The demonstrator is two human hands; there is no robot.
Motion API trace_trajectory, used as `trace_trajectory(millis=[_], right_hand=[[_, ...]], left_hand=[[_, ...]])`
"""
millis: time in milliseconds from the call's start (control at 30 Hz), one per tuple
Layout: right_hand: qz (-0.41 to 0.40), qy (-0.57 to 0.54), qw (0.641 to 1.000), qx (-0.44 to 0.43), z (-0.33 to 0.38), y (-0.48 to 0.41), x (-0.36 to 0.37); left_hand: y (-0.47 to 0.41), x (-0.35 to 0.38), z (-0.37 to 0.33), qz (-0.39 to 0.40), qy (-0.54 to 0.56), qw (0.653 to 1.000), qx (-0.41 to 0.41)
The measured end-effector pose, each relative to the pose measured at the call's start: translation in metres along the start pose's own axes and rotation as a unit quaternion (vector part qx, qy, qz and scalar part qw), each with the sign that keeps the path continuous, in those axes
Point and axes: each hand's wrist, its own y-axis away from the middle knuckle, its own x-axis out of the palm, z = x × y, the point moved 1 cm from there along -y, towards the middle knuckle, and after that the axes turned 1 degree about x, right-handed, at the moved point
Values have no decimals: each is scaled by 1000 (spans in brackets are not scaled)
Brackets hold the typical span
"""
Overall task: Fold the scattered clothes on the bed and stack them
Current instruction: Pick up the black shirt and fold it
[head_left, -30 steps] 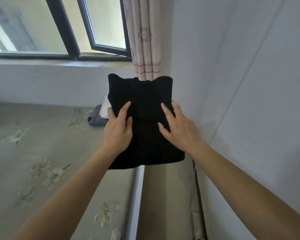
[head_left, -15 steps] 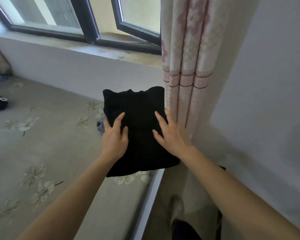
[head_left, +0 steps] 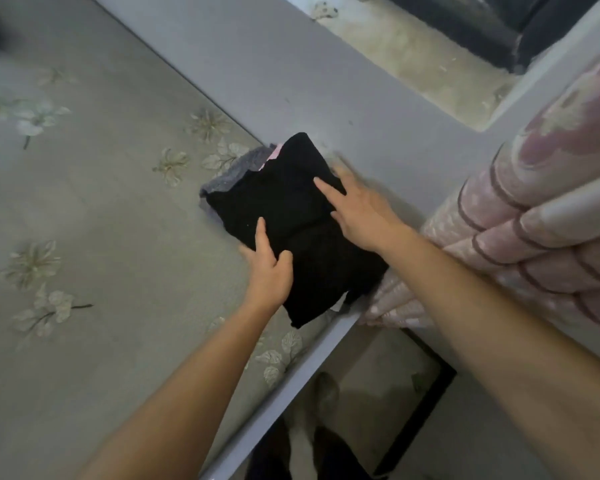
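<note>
The folded black garment [head_left: 291, 216] lay atop a grey garment [head_left: 229, 178] and a pink one [head_left: 274, 154] at the bed's [head_left: 101, 220] far right corner, beside the curtain [head_left: 534, 220]. The left grip [head_left: 269, 268] held its near left edge. The right grip [head_left: 357, 209] rested flat on top, fingers straight.

The black garment [head_left: 291, 209] hides most of the grey garment [head_left: 230, 175].

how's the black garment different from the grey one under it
The black garment is plain black; the grey garment is speckled grey. The black garment lies on top; the grey garment is under it, only its far edge showing. The left hand and right hand touch the black garment, not the grey garment. Both are in one pile on the bed.
</note>
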Motion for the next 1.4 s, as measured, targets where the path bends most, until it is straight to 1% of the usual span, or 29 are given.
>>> trace_trajectory(millis=[100,167,200,233,267,333,367,400,433,467,500,533,567,600,633,667,700,833,900,933,1000,1033,1100,1133,1200,1300,1400], right_hand=[[24,20,999,21,-31,-48,26],[51,58,995,64,-46,-67,49],[50,75,992,90,-50,-70,61],[31,79,989,118,-50,-68,72],[-1,59,987,147,-47,-60,83],[-81,-28,975,203,-31,-36,101],[-107,-67,967,221,-20,-23,108],[-113,-94,962,231,-10,-10,111],[-96,-115,961,233,-1,0,114],[-64,-135,962,230,5,9,117],[-24,-146,964,221,8,16,121],[11,-141,967,211,7,19,125],[36,-128,970,202,3,20,131],[51,-116,973,195,-3,19,137],[62,-109,973,192,-8,15,144],[71,-105,973,194,-12,10,151],[78,-104,972,198,-14,5,157],[102,-105,968,207,-15,-13,172],[139,-114,962,204,-16,-13,166],[164,-119,959,200,-18,-12,159],[192,-122,954,194,-21,-9,138],[171,-117,960,189,-21,-6,123],[46,-90,981,167,-19,0,85],[-18,-76,984,157,-17,1,63],[-107,-70,982,140,-12,-3,17],[-189,-93,974,82,18,-12,-46],[-233,-122,965,-9,75,-15,-86]], left_hand=[[-45,36,6,8,48,998,-31],[-73,52,16,43,62,995,-65],[-86,54,22,61,65,993,-77],[-95,53,28,73,63,992,-79],[-102,48,34,81,57,993,-67],[-107,35,42,77,29,996,-31],[-106,27,43,45,0,999,-16],[-106,19,41,-13,-50,999,-3],[-106,11,36,-81,-126,989,13],[-109,6,31,-138,-214,966,41],[-116,3,27,-162,-291,939,83],[-126,4,25,-144,-352,915,135],[-139,9,25,-92,-407,892,174],[-154,15,30,-30,-449,873,188],[-167,22,37,27,-475,861,178],[-179,27,45,68,-487,856,156],[-188,31,53,88,-491,855,140],[-206,34,59,115,-495,852,130],[-202,28,53,135,-499,847,122],[-196,25,49,132,-510,841,124],[-179,14,39,84,-532,831,143],[-168,5,30,46,-530,833,154],[-141,-21,8,-28,-513,839,177],[-126,-38,-5,-55,-512,836,189],[-94,-75,-33,-107,-512,826,211],[-37,-138,-71,-209,-492,813,228],[35,-203,-82,-318,-485,789,202]])
